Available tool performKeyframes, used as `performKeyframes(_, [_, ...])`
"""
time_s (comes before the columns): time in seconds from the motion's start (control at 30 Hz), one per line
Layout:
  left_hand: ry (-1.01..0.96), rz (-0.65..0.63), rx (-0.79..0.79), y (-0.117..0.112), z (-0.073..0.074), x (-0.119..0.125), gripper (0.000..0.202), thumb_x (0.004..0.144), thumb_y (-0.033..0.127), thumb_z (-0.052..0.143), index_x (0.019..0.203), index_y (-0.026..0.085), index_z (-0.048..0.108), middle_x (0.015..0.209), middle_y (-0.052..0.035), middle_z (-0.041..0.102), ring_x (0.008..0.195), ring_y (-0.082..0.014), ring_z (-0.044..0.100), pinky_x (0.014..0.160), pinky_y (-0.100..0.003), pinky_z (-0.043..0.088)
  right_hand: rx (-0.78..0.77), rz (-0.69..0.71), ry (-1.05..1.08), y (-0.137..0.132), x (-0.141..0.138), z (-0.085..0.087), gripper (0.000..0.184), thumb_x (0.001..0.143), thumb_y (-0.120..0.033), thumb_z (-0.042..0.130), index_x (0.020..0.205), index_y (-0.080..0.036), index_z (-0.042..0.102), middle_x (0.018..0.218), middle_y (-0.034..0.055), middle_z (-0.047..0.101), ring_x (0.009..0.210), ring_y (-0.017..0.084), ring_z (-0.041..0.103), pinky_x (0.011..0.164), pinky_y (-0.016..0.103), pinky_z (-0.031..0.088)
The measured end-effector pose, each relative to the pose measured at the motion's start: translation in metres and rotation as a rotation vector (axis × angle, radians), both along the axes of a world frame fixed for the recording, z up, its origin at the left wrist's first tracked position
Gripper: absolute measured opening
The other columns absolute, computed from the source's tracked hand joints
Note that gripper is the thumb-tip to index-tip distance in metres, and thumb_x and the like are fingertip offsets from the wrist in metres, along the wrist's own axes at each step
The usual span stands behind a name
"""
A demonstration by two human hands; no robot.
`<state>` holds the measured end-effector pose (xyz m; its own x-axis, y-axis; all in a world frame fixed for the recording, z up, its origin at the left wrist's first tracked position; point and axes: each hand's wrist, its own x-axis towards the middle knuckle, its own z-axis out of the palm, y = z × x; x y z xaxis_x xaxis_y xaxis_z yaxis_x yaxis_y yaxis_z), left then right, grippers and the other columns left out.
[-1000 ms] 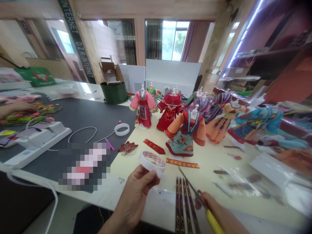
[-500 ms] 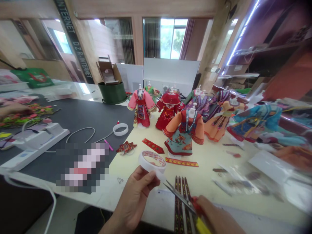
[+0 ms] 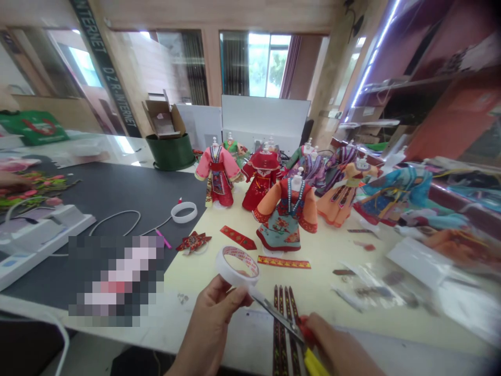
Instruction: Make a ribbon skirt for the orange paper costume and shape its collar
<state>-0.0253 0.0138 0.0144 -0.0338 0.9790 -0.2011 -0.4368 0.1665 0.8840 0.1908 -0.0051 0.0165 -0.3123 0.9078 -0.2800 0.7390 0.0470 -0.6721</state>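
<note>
My left hand (image 3: 213, 321) grips a roll of white adhesive tape (image 3: 237, 267) by its edge, above the table's front edge. My right hand (image 3: 336, 349) holds scissors (image 3: 279, 318) with red and yellow handles, their blades reaching left to the tape's end by my left fingers. Below the blades lie several long embroidered ribbon strips (image 3: 284, 331), dark with a gold pattern. A short red trim strip (image 3: 238, 237) and a longer red-and-gold strip (image 3: 284, 262) lie farther ahead on the cream tabletop (image 3: 324, 292).
Several miniature embroidered costumes on white mannequin stands (image 3: 285, 214) crowd the table's far side. A red star-shaped ornament (image 3: 193, 242), a white tape ring (image 3: 183, 212) and plastic packets (image 3: 371, 290) lie about. A co-worker's hand (image 3: 11, 180) rests by floral trim on a dark mat (image 3: 117, 203).
The scissors have swung left and flatter, with their blades now at the tape's end. The tape roll has tilted slightly, and the whole scene has drifted left in view.
</note>
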Motion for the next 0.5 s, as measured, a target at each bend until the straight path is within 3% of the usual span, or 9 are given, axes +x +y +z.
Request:
performKeyframes(0.17, [0.026,0.002,-0.027,0.0005,-0.0008,0.0026,0.024,0.074,0.024,0.067,0.097,0.020,0.066,0.084,-0.0013,0.063,0.078,-0.0146,0.052,0.074,-0.025,0.041,-0.099,0.027,-0.004,0.0039,0.0015,0.0002,0.033,0.066,-0.036,0.064,0.094,-0.021,0.055,0.090,0.0063,0.067,0.081,0.022,0.061,0.072,0.029,0.045])
performKeyframes(0.37, [0.056,-0.004,-0.023,-0.0002,0.0009,0.0059,0.025,0.074,0.025,0.068,0.097,0.018,0.066,0.087,-0.0029,0.064,0.075,-0.0144,0.051,0.074,-0.026,0.041,-0.090,0.042,0.017,0.0028,0.0041,-0.0021,0.048,0.054,-0.023,0.073,0.098,-0.020,0.052,0.098,0.0081,0.065,0.087,0.025,0.059,0.076,0.032,0.042])
performKeyframes(0.5, [0.066,-0.013,-0.035,0.0009,-0.0013,0.0066,0.024,0.074,0.026,0.068,0.097,0.018,0.066,0.084,-0.0022,0.063,0.076,-0.0149,0.052,0.074,-0.026,0.041,-0.078,0.043,0.010,0.0024,0.0044,-0.0023,0.044,0.057,-0.025,0.070,0.097,-0.018,0.053,0.094,0.0085,0.065,0.084,0.025,0.059,0.075,0.033,0.041])
